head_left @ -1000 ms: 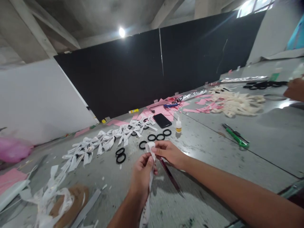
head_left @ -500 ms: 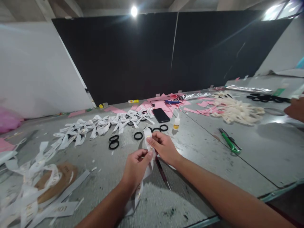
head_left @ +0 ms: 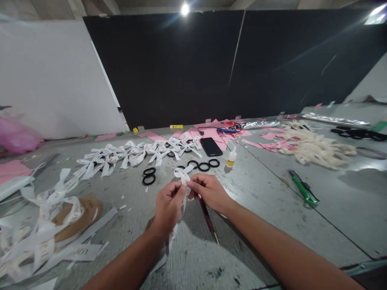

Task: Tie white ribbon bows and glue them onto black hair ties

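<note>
Between my two hands is a white printed ribbon (head_left: 183, 175), its upper part bent into a loop with a short end sticking out to the right. My left hand (head_left: 171, 203) pinches it between thumb and fingers from the left. My right hand (head_left: 208, 191) pinches the same spot from the right, with the fingertips of both hands almost meeting. The ribbon's long tail hangs below my left hand onto the table. Beneath my right hand lies a dark red, thin tool with a metal tip (head_left: 208, 219). Several black rings (head_left: 204, 166) lie just beyond the hands.
White ribbon bows (head_left: 133, 155) are heaped behind, left of a black phone (head_left: 211, 146). A small glue bottle (head_left: 231, 157) stands upright. Right are a green cutter knife (head_left: 303, 187) and cream strips (head_left: 323, 149). A ribbon roll (head_left: 87, 213) lies at left; pink scraps (head_left: 216, 131) line the black board.
The ribbon, earlier a straight strip upright between my fingers, is now folded into a loop at the top. The view has swung slightly right, and the person's hand at the right edge has left view.
</note>
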A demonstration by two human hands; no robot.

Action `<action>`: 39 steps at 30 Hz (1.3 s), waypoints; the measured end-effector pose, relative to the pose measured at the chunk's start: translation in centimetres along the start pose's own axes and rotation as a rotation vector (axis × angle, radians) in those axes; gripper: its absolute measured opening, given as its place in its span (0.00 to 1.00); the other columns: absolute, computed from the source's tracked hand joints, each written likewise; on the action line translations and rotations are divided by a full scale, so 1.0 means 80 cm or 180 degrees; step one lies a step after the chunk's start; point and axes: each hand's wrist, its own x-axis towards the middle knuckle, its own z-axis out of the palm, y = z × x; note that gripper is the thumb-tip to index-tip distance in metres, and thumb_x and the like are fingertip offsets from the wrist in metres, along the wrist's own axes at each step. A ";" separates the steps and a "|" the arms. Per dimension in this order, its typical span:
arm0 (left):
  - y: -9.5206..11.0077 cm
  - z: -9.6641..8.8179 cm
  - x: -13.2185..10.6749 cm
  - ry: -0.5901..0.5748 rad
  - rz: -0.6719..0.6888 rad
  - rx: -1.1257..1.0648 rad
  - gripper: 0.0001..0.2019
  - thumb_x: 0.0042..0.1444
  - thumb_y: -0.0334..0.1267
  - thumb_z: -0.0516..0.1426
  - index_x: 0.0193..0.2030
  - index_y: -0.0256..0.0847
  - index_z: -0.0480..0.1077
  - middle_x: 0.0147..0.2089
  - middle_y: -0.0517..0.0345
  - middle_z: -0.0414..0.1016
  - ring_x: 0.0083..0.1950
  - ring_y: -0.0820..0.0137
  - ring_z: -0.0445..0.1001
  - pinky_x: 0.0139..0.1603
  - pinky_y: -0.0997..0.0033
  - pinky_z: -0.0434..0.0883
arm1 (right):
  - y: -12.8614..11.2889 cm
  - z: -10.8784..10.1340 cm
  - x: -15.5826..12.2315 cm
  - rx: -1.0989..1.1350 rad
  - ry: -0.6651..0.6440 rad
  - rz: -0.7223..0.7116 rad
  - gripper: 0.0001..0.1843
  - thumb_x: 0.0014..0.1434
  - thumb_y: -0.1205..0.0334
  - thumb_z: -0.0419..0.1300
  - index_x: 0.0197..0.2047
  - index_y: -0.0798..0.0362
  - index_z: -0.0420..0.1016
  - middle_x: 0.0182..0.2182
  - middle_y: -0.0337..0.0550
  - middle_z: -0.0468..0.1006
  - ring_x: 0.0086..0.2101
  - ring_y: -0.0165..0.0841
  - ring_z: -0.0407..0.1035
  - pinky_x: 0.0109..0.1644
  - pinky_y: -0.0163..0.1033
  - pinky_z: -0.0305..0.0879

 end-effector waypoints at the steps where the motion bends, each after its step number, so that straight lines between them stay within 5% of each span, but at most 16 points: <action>1: 0.001 0.000 0.000 0.0073 0.0024 0.0019 0.14 0.57 0.43 0.55 0.25 0.38 0.70 0.22 0.62 0.64 0.26 0.74 0.59 0.27 0.74 0.57 | 0.001 0.000 0.000 0.0001 -0.0005 -0.0007 0.15 0.58 0.50 0.60 0.31 0.55 0.73 0.21 0.38 0.76 0.22 0.27 0.66 0.28 0.34 0.63; 8: 0.004 -0.004 0.004 0.0323 0.0015 0.0070 0.12 0.54 0.42 0.58 0.23 0.38 0.69 0.20 0.63 0.61 0.24 0.74 0.58 0.26 0.74 0.57 | 0.002 0.003 -0.002 0.0113 0.0189 -0.0077 0.16 0.59 0.48 0.60 0.32 0.54 0.72 0.22 0.38 0.74 0.23 0.27 0.67 0.28 0.35 0.65; 12: 0.002 -0.003 0.004 0.0208 0.0052 0.0002 0.11 0.55 0.42 0.59 0.26 0.38 0.73 0.21 0.62 0.65 0.24 0.73 0.61 0.26 0.74 0.58 | 0.000 0.005 -0.003 0.0201 0.0178 0.0060 0.18 0.56 0.47 0.62 0.36 0.54 0.73 0.21 0.37 0.74 0.22 0.28 0.68 0.27 0.35 0.64; 22: 0.004 -0.002 0.002 -0.0042 0.0194 0.0135 0.12 0.56 0.41 0.58 0.25 0.38 0.72 0.23 0.60 0.69 0.25 0.73 0.64 0.27 0.74 0.59 | 0.004 0.006 -0.004 -0.0229 0.0303 -0.0157 0.14 0.59 0.52 0.59 0.28 0.53 0.69 0.20 0.37 0.73 0.22 0.28 0.63 0.27 0.34 0.59; 29: 0.010 0.004 -0.001 0.0089 -0.0127 -0.0500 0.12 0.53 0.41 0.59 0.22 0.38 0.69 0.20 0.63 0.63 0.24 0.74 0.60 0.26 0.74 0.57 | 0.007 0.013 -0.002 0.0720 0.0289 -0.0082 0.13 0.56 0.53 0.62 0.27 0.53 0.69 0.21 0.37 0.71 0.25 0.28 0.63 0.32 0.35 0.59; 33: 0.007 0.006 -0.002 -0.0149 -0.0380 -0.1119 0.12 0.53 0.44 0.60 0.25 0.38 0.70 0.24 0.59 0.68 0.27 0.73 0.64 0.30 0.74 0.60 | 0.014 0.014 -0.003 0.1461 0.0033 0.0144 0.13 0.55 0.53 0.64 0.29 0.53 0.70 0.21 0.35 0.69 0.24 0.28 0.62 0.31 0.34 0.56; 39: 0.010 0.003 -0.002 -0.0242 -0.0450 -0.1249 0.16 0.51 0.50 0.62 0.34 0.37 0.73 0.27 0.59 0.70 0.26 0.75 0.62 0.27 0.76 0.59 | 0.013 0.002 -0.006 0.0887 0.0053 0.0019 0.15 0.58 0.50 0.62 0.29 0.53 0.70 0.20 0.36 0.69 0.23 0.27 0.59 0.28 0.35 0.53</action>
